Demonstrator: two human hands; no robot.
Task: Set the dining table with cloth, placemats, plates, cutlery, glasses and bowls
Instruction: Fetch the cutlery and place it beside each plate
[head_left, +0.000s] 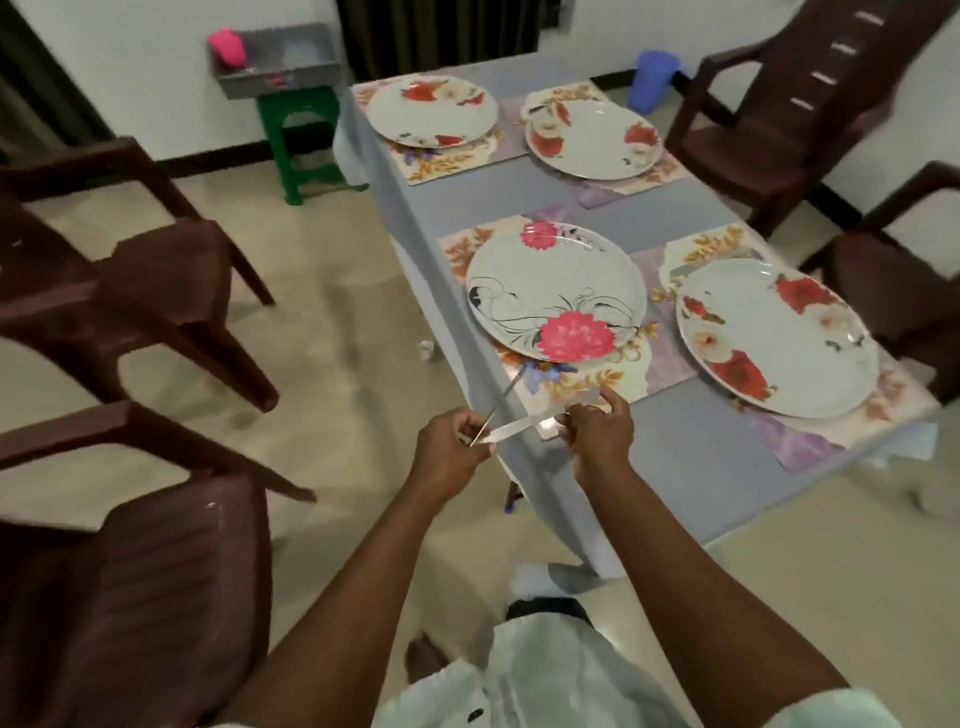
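Both hands' fingers pinch cutlery.

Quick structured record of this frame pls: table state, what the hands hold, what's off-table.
table: grey cloth, four floral placemats, four round floral plates, one per mat
left hand: grips thin silver cutlery pieces
right hand: pinches the other end of one piece
cutlery laid: none visible
glasses, bowls: none on table
off-table: grey tray on green stool, pink cup inside

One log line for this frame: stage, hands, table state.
stage: cutlery | left hand: holds cutlery | right hand: pinches knife | table: cloth, four placemats, four plates | glasses, bowls: not on table
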